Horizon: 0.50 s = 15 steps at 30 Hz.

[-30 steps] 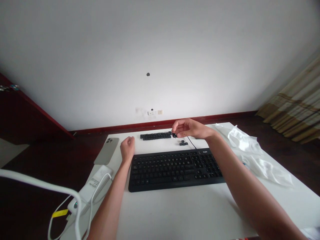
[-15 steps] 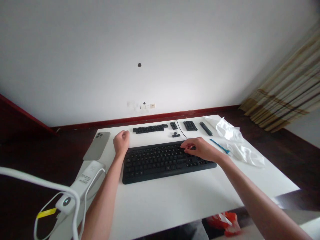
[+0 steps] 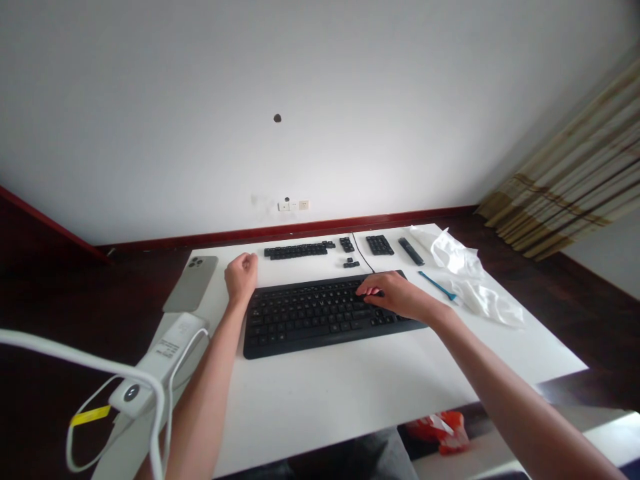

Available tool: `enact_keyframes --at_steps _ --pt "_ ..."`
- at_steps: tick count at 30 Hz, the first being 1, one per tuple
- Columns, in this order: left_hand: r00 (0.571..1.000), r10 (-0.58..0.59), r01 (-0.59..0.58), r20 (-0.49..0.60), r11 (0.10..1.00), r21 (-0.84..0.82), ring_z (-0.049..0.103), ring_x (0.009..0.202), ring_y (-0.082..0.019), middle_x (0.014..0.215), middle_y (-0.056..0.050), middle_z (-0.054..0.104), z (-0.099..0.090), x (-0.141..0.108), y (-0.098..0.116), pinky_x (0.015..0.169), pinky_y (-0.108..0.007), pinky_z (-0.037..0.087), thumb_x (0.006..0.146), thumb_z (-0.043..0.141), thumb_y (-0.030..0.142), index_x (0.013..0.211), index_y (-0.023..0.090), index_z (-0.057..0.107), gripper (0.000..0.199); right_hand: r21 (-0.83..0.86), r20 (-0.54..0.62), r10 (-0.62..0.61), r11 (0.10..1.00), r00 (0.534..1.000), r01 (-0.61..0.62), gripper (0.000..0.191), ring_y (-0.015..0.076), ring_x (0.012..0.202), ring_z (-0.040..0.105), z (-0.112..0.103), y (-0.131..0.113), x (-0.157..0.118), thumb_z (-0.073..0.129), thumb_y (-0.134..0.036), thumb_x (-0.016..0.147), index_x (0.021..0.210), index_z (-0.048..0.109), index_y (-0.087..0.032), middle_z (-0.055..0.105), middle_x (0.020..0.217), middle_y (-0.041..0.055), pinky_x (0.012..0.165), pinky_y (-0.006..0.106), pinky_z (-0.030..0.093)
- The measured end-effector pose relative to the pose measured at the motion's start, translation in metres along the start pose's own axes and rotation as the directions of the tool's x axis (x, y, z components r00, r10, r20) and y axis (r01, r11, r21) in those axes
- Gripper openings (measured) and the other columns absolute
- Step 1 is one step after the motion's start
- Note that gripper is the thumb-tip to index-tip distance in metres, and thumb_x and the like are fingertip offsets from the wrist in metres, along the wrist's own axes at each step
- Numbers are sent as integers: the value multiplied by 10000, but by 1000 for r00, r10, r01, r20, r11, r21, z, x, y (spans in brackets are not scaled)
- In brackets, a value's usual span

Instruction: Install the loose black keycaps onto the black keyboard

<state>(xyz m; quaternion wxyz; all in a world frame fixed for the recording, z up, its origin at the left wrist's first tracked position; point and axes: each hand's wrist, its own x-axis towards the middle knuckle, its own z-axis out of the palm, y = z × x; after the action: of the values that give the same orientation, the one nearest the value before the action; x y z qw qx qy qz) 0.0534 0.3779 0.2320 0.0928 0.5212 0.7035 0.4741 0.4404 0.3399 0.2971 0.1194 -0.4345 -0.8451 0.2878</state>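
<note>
A black keyboard [image 3: 300,343] lies on the white table in front of me, some keys on it. My left hand [image 3: 241,277] is curled into a fist beside the keyboard's upper left corner. What it holds, if anything, is hidden. Over the right part of the keyboard, my right hand [image 3: 393,293] has thumb and fingers drawn together at the keys. Anything between those fingertips is too small to make out. Behind the keyboard sit rows of loose black keycaps [image 3: 295,251], a small group of keycaps [image 3: 346,245], a few single keycaps [image 3: 351,264] and a number-pad block of keycaps [image 3: 379,245].
A phone [image 3: 193,283] and a white power strip [image 3: 165,347] with cables lie on the left. To the right are a black bar-shaped item [image 3: 411,251], a blue tool [image 3: 437,285] and crumpled white plastic [image 3: 485,297]. A red bag [image 3: 445,430] is below the table edge.
My right hand has shifted slightly left over the keys, its fingers drawn in closer. The left fist stays beside the keyboard. The whole view has tilted down a little.
</note>
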Motion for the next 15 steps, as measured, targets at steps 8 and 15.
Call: enact_keyframes --at_steps 8,15 --pt "1000 -1 1 -1 1000 1 361 589 -121 558 39 406 1 1 -2 607 -267 279 903 550 390 589 203 417 388 -53 16 -27 998 1000 27 189 216 886 731 0 -1 4 618 -231 924 1019 781 -224 789 1008 56 823 346 583" --pt "1000 -7 7 4 1000 -4 343 582 -117 546 42 394 1 1 0 601 -265 275 892 548 388 585 201 400 389 13 26 10 1000 1000 -10 210 210 870 733 -3 0 5 612 -284 922 1033 779 -223 789 1006 62 793 333 590"
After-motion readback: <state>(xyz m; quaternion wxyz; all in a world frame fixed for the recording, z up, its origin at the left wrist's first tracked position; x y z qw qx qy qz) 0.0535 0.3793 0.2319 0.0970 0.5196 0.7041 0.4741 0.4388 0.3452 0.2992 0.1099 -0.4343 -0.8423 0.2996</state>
